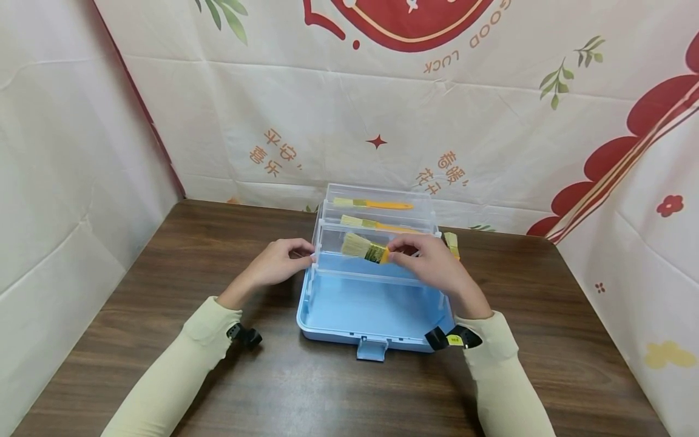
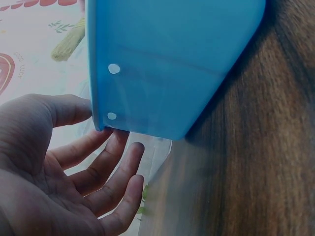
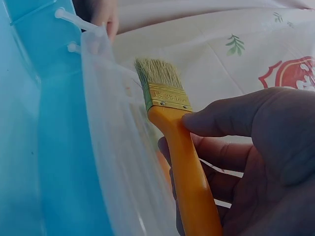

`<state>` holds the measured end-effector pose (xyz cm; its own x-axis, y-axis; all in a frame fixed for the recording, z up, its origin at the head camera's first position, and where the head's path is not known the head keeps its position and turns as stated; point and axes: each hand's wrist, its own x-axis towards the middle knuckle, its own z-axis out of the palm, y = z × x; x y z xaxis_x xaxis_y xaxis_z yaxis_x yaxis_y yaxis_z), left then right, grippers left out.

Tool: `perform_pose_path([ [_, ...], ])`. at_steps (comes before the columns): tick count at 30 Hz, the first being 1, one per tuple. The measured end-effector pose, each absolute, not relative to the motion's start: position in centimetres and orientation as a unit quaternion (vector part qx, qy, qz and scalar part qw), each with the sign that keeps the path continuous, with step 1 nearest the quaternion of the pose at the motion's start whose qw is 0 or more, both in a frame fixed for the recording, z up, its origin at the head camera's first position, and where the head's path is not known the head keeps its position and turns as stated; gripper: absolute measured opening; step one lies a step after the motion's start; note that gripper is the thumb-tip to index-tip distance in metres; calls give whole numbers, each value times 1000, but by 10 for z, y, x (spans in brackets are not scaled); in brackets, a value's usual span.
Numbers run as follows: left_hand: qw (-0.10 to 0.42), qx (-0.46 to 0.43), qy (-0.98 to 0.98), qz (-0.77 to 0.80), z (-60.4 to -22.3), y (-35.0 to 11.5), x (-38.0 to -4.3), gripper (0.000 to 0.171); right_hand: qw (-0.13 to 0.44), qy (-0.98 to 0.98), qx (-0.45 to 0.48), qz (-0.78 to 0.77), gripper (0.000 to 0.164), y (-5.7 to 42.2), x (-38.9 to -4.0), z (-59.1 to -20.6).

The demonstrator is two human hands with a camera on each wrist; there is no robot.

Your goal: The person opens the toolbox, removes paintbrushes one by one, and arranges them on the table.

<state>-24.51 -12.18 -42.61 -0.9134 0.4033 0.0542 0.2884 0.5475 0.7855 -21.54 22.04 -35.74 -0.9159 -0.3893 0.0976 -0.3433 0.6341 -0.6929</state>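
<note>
In the head view, my right hand (image 1: pixel 431 261) grips a flat paintbrush (image 1: pixel 364 247) by its orange handle, over the front clear tray. The right wrist view shows my thumb on the handle of the paintbrush (image 3: pixel 182 147), just below the metal band, bristles up. My left hand (image 1: pixel 278 261) is at the left side of the open blue toolbox (image 1: pixel 349 303). From the left wrist, my thumb and fingers (image 2: pixel 81 109) hold the rim corner of the toolbox (image 2: pixel 162 64). Two more paintbrushes, a middle one (image 1: pixel 377 224) and a rear one (image 1: pixel 377 204), lie in the stepped clear trays.
Another brush (image 1: pixel 452 244) shows behind the toolbox's right side, partly hidden by my right hand. A blue latch (image 1: pixel 372 349) sticks out at the toolbox's front. The brown wooden table (image 1: pixel 295 388) meets printed cloth (image 1: pixel 218 139) at the back and sides.
</note>
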Motion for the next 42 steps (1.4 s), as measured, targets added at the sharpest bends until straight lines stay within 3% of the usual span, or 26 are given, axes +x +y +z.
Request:
perform_pose_path([
  [42, 66, 200, 876, 434, -426, -122, -244, 28, 31, 889, -63, -452, 32, 291, -216, -333],
])
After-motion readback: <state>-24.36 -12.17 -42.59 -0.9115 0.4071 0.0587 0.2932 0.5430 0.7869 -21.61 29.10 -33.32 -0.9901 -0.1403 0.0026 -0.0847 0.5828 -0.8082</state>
